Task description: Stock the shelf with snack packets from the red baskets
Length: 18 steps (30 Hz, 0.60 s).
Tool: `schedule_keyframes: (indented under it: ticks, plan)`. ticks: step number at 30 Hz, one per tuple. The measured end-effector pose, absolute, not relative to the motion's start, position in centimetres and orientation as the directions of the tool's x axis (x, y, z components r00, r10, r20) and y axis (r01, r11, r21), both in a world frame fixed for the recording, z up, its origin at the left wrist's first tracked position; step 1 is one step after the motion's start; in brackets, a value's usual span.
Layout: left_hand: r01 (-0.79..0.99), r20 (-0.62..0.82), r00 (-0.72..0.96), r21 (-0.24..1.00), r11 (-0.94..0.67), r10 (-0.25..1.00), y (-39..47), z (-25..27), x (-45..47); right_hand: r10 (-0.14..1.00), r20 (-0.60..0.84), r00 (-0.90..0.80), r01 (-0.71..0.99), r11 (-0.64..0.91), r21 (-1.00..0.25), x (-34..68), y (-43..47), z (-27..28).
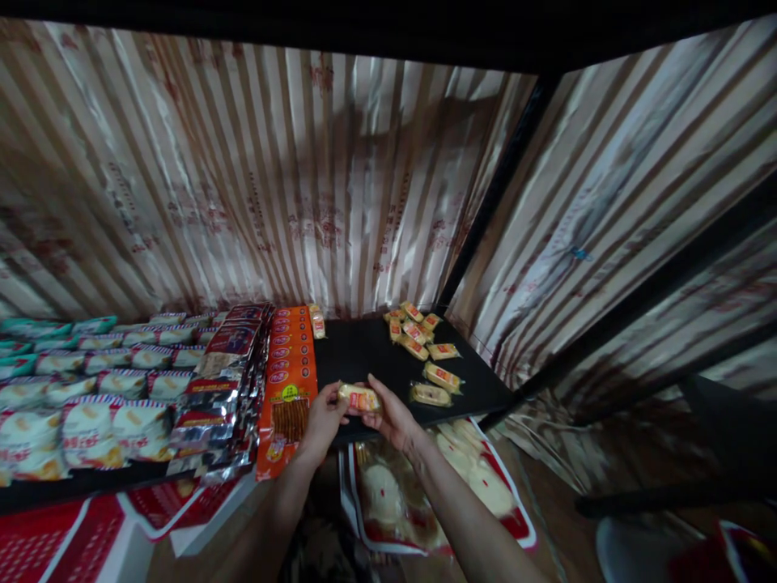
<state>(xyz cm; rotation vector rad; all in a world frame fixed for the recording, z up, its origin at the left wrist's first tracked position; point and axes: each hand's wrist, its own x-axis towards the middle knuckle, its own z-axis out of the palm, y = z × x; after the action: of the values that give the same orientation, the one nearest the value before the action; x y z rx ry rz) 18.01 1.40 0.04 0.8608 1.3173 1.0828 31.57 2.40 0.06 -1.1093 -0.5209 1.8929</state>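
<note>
Yellow packet (359, 397) lies lengthwise left-to-right, gripped by left fingers (329, 395) and right fingers (381, 391).

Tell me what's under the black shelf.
Red, white-rimmed containers; one beneath the hands holds pale items. The right forearm partly covers it; the shelf hides anything farther back.

A small packaged snack (358, 397) between left hand (324, 419) and right hand (393, 417), near a black shelf (352, 348)
</note>
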Motion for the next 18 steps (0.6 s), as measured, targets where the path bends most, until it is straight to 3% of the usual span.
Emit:
schedule_keyframes:
  ticks: [6,12,18]
  plan:
    - [-0.305,-0.308,-0.16,0.919,0.25,0.938,1.9,0.7,17.7,0.908,-0.358,-0.217,-0.554,-0.417,-0.721,30.7,2.3,0.3]
    - [-0.37,-0.358,-0.251,0.894,0.252,0.9,3.0,0.5,18.2,0.932,-0.353,-0.079,-0.565,-0.334,-0.755,29.0,3.7,-0.8]
    - [-0.285,-0.4,-0.272,0.902,0.324,0.875,5.3,-0.4,18.1,0.95,-0.292,0.109,-0.292,-0.25,-0.923,27.9,7.3,-1.9]
